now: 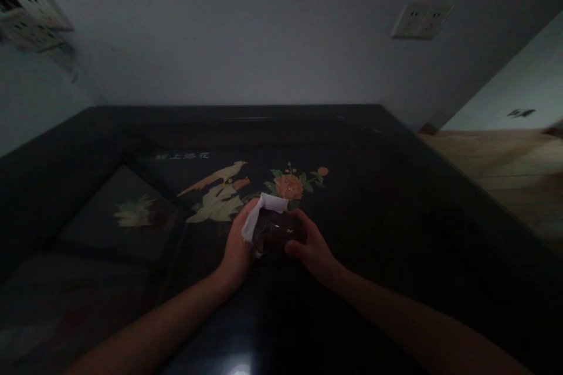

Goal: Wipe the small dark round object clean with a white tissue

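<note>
In the dim middle of the head view I hold a dark, shiny, rounded object (276,231) between both hands; it looks like glass, but its exact kind is unclear. My left hand (240,240) is closed around a white tissue or cloth (251,220), which wraps the object's left side and upper rim. On the other side, my right hand (310,243) grips the object directly, thumb in front and fingers behind. Both hands are over a glossy black tabletop (360,199). The left fingertips are hidden behind the cloth.
Inlaid in the tabletop are a bird (226,171) and a pink flower (289,186). A pale wall rises behind, with a socket plate (421,20) at right and more sockets (37,17) at left. Wooden floor (497,158) shows beyond the right edge.
</note>
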`<control>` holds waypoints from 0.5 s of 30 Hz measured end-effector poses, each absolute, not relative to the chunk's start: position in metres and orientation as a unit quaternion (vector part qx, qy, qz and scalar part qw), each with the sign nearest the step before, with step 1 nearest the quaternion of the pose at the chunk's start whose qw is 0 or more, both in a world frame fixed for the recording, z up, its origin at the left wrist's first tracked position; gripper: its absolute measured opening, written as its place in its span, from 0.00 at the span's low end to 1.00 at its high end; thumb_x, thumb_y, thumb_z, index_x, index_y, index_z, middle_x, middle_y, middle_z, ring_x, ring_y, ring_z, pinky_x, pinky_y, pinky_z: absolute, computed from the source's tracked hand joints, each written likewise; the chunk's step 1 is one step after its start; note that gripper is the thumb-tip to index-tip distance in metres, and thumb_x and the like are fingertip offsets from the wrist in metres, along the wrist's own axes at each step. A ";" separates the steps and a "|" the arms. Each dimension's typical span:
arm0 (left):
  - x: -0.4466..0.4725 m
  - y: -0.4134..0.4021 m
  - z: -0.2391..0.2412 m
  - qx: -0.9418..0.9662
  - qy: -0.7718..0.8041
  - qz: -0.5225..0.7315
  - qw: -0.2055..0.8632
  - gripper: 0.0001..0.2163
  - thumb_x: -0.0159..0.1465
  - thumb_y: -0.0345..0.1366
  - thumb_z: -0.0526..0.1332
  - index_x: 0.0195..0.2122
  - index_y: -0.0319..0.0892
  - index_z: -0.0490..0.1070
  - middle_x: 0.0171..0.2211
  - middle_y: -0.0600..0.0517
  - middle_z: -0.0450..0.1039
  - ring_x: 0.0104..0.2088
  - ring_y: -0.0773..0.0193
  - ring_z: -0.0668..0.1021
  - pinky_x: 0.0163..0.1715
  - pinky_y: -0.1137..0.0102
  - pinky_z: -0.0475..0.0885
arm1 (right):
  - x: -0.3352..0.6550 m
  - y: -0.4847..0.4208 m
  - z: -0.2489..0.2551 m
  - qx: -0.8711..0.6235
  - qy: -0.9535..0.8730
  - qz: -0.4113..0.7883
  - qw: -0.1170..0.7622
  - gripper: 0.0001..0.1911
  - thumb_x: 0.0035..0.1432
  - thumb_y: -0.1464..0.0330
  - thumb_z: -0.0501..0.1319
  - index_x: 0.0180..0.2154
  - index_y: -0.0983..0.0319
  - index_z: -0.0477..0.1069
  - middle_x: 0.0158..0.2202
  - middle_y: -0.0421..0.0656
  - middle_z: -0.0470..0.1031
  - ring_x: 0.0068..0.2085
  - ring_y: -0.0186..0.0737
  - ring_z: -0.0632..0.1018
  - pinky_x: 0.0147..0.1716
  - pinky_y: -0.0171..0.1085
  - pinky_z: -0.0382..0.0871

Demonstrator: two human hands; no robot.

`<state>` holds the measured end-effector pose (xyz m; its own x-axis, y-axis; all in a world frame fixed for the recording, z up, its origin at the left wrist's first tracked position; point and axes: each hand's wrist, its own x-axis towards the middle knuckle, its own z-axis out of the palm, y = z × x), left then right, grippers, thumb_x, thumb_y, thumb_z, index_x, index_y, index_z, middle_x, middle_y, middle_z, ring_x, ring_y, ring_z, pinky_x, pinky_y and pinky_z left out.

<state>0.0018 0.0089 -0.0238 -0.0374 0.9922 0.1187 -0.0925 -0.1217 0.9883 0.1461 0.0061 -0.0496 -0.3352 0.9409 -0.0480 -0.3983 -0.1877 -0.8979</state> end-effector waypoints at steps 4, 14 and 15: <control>0.005 0.006 -0.027 0.387 0.490 0.575 0.529 0.16 0.58 0.46 0.59 0.40 0.40 0.73 0.35 0.49 0.77 0.36 0.56 0.78 0.37 0.64 0.73 | 0.146 0.005 -0.047 -0.314 -0.421 0.710 0.468 0.33 0.32 0.55 0.75 0.38 0.57 0.63 0.33 0.37 0.71 0.33 0.37 0.73 0.33 0.35 0.66; -0.006 0.014 -0.009 0.835 0.264 0.476 0.078 0.12 0.64 0.29 0.53 0.45 0.41 0.72 0.44 0.45 0.75 0.50 0.58 0.73 0.58 0.57 0.62 | 0.144 0.011 -0.042 -0.339 -0.459 0.646 0.507 0.25 0.36 0.63 0.74 0.33 0.59 0.63 0.28 0.34 0.67 0.29 0.33 0.69 0.30 0.33 0.64; -0.006 0.015 -0.009 0.838 0.261 0.472 0.076 0.12 0.64 0.28 0.53 0.46 0.41 0.72 0.44 0.45 0.75 0.50 0.58 0.73 0.58 0.57 0.62 | 0.143 0.011 -0.042 -0.341 -0.461 0.643 0.507 0.24 0.36 0.63 0.74 0.32 0.59 0.63 0.28 0.34 0.68 0.29 0.33 0.69 0.30 0.33 0.64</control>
